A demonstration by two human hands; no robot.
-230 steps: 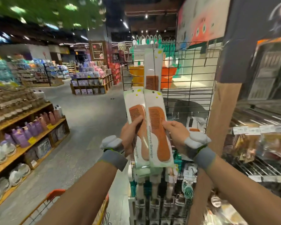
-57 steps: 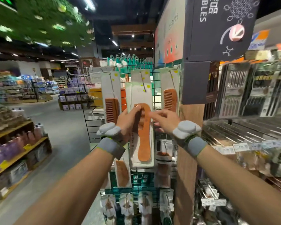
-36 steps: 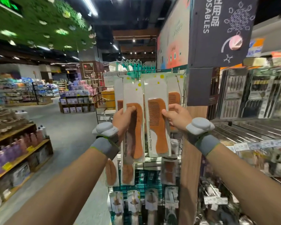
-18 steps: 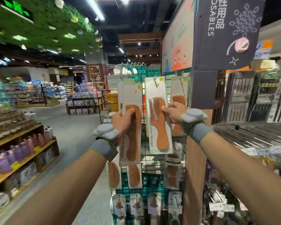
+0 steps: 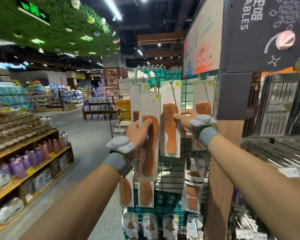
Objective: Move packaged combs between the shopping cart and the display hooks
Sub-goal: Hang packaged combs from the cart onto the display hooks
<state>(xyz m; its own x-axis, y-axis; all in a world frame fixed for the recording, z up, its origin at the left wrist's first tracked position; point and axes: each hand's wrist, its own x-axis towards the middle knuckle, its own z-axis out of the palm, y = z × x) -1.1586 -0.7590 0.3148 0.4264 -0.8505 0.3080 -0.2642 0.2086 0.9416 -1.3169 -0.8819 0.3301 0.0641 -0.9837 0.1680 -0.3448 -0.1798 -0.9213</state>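
Observation:
My left hand grips a white packaged brown comb, held upright in front of the black wire display grid. My right hand pinches the edge of a second packaged comb, which hangs on the middle top hook. Another comb pack hangs on the left hook behind the held one, and one more comb pack hangs on the right hook. The shopping cart is out of view.
Lower hooks carry more comb packs and small brush packets. A wooden post and a dark sign stand right of the grid, with metal shelves beyond. Wooden shelves of bottles line the aisle on the left.
My right hand has raised its comb pack onto the middle top hook, where it now hangs. My left hand still holds its pack at about the same height.

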